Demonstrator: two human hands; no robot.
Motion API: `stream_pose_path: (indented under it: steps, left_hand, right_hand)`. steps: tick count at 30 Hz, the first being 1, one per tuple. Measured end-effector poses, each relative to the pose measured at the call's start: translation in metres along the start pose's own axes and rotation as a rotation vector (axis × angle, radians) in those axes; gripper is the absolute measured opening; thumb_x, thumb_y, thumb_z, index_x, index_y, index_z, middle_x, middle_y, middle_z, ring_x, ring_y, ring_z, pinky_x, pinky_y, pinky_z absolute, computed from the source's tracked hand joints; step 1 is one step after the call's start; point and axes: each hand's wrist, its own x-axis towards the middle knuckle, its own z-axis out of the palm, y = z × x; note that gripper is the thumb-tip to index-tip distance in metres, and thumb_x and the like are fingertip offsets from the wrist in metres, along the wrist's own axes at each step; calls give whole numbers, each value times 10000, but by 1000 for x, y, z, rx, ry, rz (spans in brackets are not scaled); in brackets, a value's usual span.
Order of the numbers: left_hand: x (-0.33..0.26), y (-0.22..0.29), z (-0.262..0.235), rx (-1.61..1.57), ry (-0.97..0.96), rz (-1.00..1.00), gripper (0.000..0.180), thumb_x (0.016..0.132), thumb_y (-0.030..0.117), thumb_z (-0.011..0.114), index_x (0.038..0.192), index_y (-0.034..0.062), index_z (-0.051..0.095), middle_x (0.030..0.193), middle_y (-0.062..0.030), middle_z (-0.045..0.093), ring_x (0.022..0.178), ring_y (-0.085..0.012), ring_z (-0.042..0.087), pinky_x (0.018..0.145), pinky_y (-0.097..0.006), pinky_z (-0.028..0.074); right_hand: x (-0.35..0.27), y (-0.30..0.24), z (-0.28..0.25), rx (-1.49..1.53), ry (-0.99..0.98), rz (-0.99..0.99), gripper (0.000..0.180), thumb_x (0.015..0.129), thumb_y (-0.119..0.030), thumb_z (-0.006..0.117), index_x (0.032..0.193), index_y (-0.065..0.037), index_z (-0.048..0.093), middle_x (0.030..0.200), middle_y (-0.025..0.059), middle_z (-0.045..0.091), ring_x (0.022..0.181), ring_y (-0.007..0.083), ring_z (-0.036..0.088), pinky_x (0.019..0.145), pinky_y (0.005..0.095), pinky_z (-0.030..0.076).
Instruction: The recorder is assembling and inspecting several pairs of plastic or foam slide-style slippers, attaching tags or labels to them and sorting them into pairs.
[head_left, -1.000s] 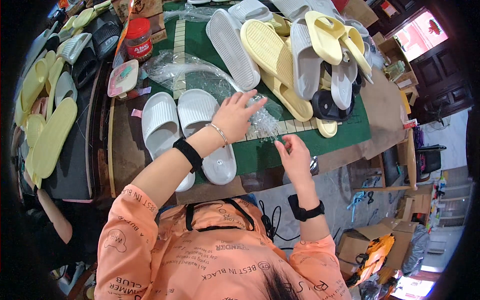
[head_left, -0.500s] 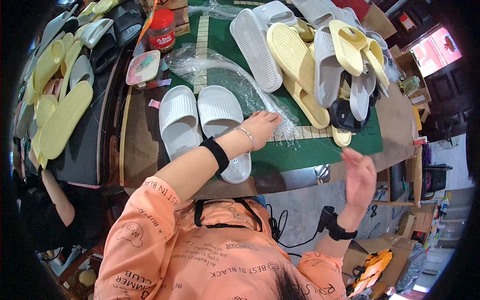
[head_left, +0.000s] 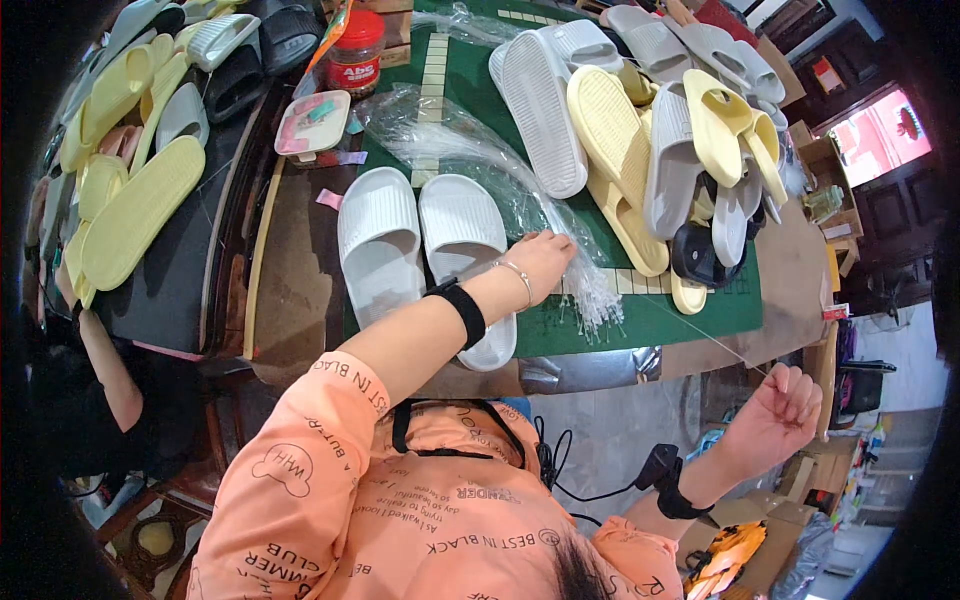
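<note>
A bundle of thin clear plastic strands [head_left: 595, 300] with small knobbed ends lies on the green mat, partly in a clear bag [head_left: 450, 140]. My left hand [head_left: 545, 260] is closed over the bundle, pressing it down. Off to the right, beyond the table's edge, my right hand [head_left: 785, 410] pinches the end of one single strand [head_left: 705, 331], stretched taut from the bundle side. Two light grey slide slippers stand side by side: the left one [head_left: 378, 225] is in full view, while my left forearm crosses the right one [head_left: 463, 222].
Grey, yellow and black slippers [head_left: 610, 130] are heaped at the back right. Another slipper pile [head_left: 140, 220] covers a black surface at left, where another person's arm [head_left: 108, 370] shows. A white tray [head_left: 312, 122] and a red-lidded jar [head_left: 356, 55] stand behind the grey pair.
My right hand has moved right and away from the bundle, its fingers now curled tighter, with the strand stretched longer. My left hand stays on the bundle. The view has shifted slightly.
</note>
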Motion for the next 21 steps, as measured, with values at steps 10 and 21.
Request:
stream_pose_path:
  steps: [10, 21]
  left_hand:
    - [-1, 3, 0, -19, 104, -25, 424, 673, 53, 566, 1091, 98, 513, 1077, -85, 473, 1012, -250, 450, 835, -333, 425]
    - [21, 10, -8, 176, 116, -138, 72, 660, 97, 566, 692, 80, 628, 891, -82, 525, 835, -245, 547, 619, -348, 491]
  right_hand:
    - [3, -8, 16, -295, 35, -67, 226, 800, -74, 345, 585, -84, 278, 530, 22, 301, 482, 139, 263, 485, 281, 271]
    - [8, -68, 23, -191, -39, -465, 244, 773, -44, 425, 580, -117, 295, 566, -21, 247, 509, 89, 246, 515, 238, 226]
